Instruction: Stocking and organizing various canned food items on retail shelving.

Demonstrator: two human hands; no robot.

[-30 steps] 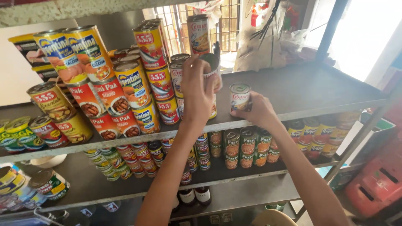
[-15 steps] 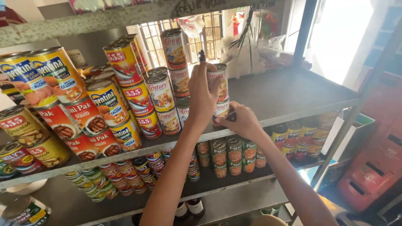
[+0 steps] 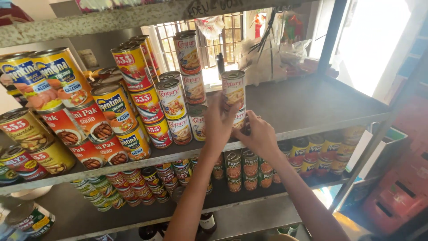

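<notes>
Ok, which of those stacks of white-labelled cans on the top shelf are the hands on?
The rightmost stack, topped by the white-labelled can: the left hand and right hand both hold it, while the other stacks stand untouched to its left.

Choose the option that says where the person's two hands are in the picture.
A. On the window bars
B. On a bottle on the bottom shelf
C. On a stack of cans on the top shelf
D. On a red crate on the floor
C: the left hand and right hand both rest on a short stack of cans on the grey top shelf.

Both hands [image 3: 240, 127] steady stacked tuna cans [image 3: 234, 91] on the metal shelf [image 3: 312, 107].
</notes>
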